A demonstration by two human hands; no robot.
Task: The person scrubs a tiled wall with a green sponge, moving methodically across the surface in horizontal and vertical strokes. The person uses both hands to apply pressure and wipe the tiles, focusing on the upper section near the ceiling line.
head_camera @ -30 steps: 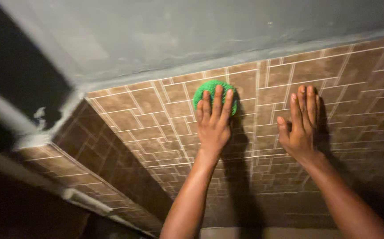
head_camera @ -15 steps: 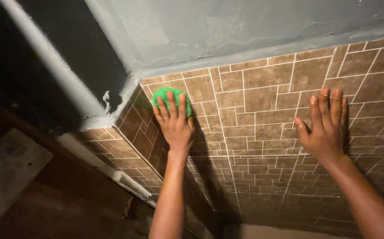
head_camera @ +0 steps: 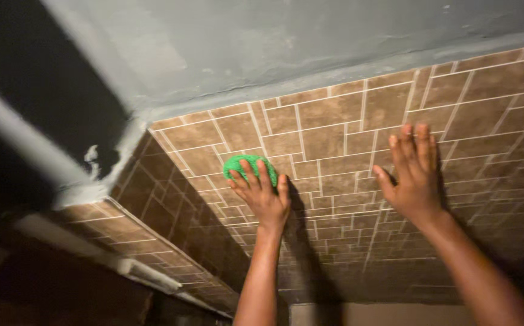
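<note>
Left hand [head_camera: 263, 194] lies pressed flat over a green scrubbing pad [head_camera: 245, 166], fingers spread across its lower half, holding it against the brown tiled wall [head_camera: 328, 136]. The pad sits at centre-left of the frame, directly under and just beyond the left fingertips, its exposed part toward the upper left. The pad is roundish, with no clear long axis. Right hand [head_camera: 412, 178] rests open and flat on the same wall, fingers together and pointing up, holding nothing. It is well apart from the pad, to the right; the left hand is the nearer one.

Count: one pad, two hands, both on one tiled face. A second tiled face [head_camera: 171, 223] turns away at the corner, lower left. Grey painted plaster [head_camera: 262, 42] runs above the tiles across the upper frame.
</note>
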